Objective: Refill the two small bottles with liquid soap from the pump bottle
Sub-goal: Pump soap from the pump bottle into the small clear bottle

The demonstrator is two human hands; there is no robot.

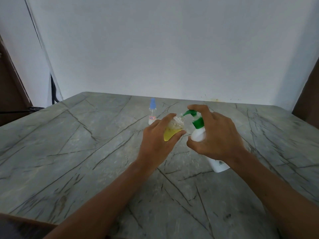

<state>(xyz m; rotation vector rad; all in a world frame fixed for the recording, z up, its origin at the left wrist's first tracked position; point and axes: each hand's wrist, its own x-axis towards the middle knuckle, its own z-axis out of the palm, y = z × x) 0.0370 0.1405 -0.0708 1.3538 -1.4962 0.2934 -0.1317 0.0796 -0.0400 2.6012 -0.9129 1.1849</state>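
Observation:
My left hand (158,142) grips a small clear bottle (170,131) partly filled with yellow liquid, uncapped and tilted toward the right. My right hand (219,135) holds the white pump bottle (198,135), which leans left on the table, with the index finger on top of its green pump head (192,114). The green spout points at the small bottle's open mouth. A second small clear bottle (152,112) with a blue cap and a white label stands upright farther back, partly behind my left hand.
Everything rests on a grey marble-patterned table (86,152) against a white wall. The table's left edge runs diagonally, with dark cables (53,94) beyond its far left corner. A brown surface sits at the near left corner.

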